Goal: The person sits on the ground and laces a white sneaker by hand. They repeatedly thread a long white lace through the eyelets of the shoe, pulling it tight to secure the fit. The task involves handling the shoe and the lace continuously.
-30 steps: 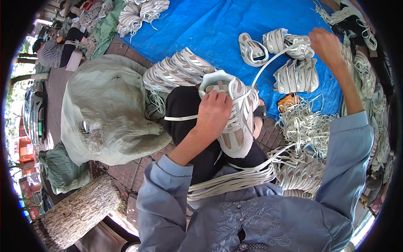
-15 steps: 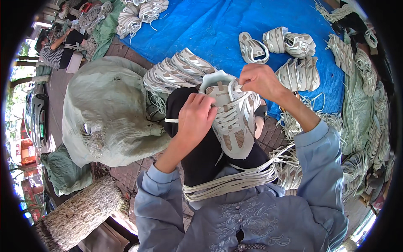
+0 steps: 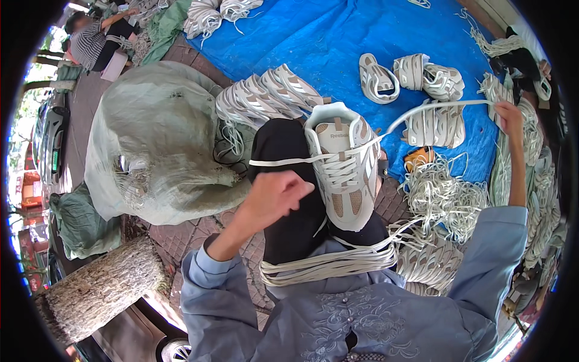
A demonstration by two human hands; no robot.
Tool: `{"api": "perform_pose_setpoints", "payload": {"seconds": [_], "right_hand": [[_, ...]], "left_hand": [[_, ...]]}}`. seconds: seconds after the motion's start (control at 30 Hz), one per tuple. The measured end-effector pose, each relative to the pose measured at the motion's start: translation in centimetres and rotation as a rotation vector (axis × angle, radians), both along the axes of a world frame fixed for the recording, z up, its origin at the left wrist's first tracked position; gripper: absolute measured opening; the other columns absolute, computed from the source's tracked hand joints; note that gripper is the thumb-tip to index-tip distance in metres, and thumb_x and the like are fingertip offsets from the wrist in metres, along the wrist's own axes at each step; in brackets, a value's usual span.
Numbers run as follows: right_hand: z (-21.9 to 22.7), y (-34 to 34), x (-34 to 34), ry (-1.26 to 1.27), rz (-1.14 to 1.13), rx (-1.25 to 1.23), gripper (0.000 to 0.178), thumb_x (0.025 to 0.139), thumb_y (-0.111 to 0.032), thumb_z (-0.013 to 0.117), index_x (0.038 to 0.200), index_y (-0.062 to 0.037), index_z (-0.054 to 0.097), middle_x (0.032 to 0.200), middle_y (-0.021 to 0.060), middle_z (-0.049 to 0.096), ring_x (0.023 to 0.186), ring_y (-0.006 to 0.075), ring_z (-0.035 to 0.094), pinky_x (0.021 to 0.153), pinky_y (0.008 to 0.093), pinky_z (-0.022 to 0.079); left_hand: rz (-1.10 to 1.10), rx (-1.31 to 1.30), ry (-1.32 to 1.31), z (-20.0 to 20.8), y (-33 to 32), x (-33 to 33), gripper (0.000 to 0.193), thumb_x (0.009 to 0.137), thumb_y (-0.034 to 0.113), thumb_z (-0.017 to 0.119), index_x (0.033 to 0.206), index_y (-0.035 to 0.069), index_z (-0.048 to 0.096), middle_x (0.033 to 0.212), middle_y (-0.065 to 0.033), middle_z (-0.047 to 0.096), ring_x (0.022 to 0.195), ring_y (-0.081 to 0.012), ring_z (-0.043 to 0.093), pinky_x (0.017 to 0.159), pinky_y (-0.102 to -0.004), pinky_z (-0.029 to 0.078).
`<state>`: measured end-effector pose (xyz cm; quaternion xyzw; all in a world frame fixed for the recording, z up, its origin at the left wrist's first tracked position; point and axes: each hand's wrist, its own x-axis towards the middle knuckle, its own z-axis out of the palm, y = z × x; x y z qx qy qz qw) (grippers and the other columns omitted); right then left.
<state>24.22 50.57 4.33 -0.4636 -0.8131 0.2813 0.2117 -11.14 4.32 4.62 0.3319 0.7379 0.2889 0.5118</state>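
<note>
A beige and white sneaker (image 3: 345,172) rests on my lap, toe toward me, its laces crossed up the front. My right hand (image 3: 510,116) is stretched far out to the right, closed on a white shoelace (image 3: 435,108) that runs taut from the shoe's upper eyelets. The lace's other end (image 3: 271,163) lies across my black-clad left thigh. Just below that end and left of the shoe is my left hand (image 3: 278,196), slightly blurred, with fingers curled and nothing visible in them. A bundle of loose laces (image 3: 329,264) lies over my lap.
Nested shoe uppers (image 3: 265,93) lie beyond my left knee. More shoes (image 3: 431,75) sit on a blue tarp (image 3: 301,36). Tangled laces (image 3: 443,199) are at my right, a large pale sack (image 3: 160,145) at my left, near a tree trunk (image 3: 108,289). A person (image 3: 96,42) sits far left.
My right hand has swung from the shoe's collar far to the right, drawing the lace out straight. My left hand has dropped a little, away from the tongue.
</note>
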Motion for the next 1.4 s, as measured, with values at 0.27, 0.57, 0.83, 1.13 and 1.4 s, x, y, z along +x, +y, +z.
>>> {"api": "perform_pose_setpoints", "payload": {"seconds": [0.27,0.57,0.83,1.13,1.4], "right_hand": [[-2.2,7.7,12.9,0.020,-0.176,0.095,0.016,0.077,-0.020,0.059,0.086,-0.0081,0.064,0.047,-0.0053,0.041,0.036,0.0009,0.029,0.034,0.0183,0.017],[-3.6,6.5,17.2,0.412,-0.576,-0.360,0.023,0.077,-0.018,0.062,0.098,-0.0115,0.060,0.054,-0.0062,0.041,0.035,0.0026,0.026,0.032,0.0179,0.017],[-4.0,9.0,19.3,0.750,-0.418,-0.444,0.022,0.082,-0.014,0.057,0.101,-0.0039,0.057,0.076,0.0008,0.059,0.056,0.0029,0.049,0.043,0.0157,0.033],[-3.3,10.2,22.3,1.218,-0.049,-0.627,0.026,0.088,-0.010,0.045,0.105,0.0096,0.048,0.089,0.0107,0.058,0.069,0.0100,0.051,0.048,0.0187,0.034],[-5.0,9.7,18.0,1.591,0.166,-0.773,0.027,0.088,-0.014,0.046,0.103,0.0084,0.048,0.078,0.0064,0.054,0.055,0.0089,0.041,0.046,0.0207,0.031]], "left_hand": [[0.796,0.503,-0.617,-4.0,2.8,3.5,0.035,0.089,0.031,0.045,0.107,0.002,0.049,0.063,-0.0034,0.051,0.042,-0.0110,0.044,0.040,-0.0264,0.038],[0.845,0.664,-0.408,-2.0,-1.6,-2.7,0.023,0.088,0.023,0.047,0.095,0.002,0.054,0.090,-0.0087,0.057,0.081,-0.0178,0.056,0.069,-0.0343,0.049],[1.132,0.924,-0.601,-1.5,-13.3,-17.5,0.019,0.089,0.016,0.045,0.094,-0.001,0.050,0.079,-0.0066,0.053,0.078,-0.0181,0.053,0.091,-0.0393,0.040],[1.445,0.996,-0.580,-3.3,-26.8,-31.8,0.032,0.093,0.019,0.029,0.095,-0.008,0.047,0.062,-0.0032,0.042,0.052,-0.0129,0.036,0.053,-0.0284,0.035],[1.473,0.837,-0.379,-5.3,-34.0,-36.0,0.028,0.093,0.019,0.027,0.079,0.002,0.045,0.063,-0.0022,0.044,0.047,-0.0100,0.036,0.044,-0.0235,0.033]]}}
